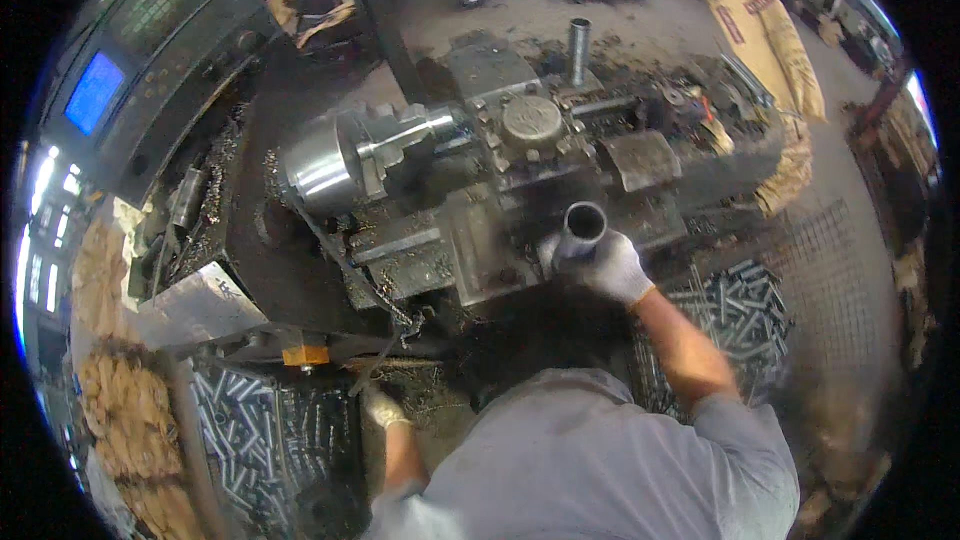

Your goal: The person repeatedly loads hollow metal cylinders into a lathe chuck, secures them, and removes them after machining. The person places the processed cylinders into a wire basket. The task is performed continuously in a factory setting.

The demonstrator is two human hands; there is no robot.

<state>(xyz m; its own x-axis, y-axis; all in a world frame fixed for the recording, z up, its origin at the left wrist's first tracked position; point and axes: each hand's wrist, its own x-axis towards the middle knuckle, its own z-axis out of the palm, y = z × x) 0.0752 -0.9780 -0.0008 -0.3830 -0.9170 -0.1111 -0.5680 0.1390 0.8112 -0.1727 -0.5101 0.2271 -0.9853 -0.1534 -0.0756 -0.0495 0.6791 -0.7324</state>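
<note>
Above the lathe carriage [470,240], a short steel tube [583,225] sits upright in the gloved right hand [612,265], fingers clamped round its lower end, open mouth up. It hangs just beside the tool post [532,125] and near the chuck [335,165], which grips a workpiece; a loose glove or the tube itself could catch there if the chuck turns, and oily swarf may let the tube slip. The left hand [380,408] hangs low beside a bin of cut tubes [245,420]; I cannot tell whether its fingers are apart or together. More tubes [740,310] lie in a wire basket at right. Behind the lathe a tan sack with red print [770,30] leans; at upper left a dark control panel carries a blue screen [95,90]
</note>
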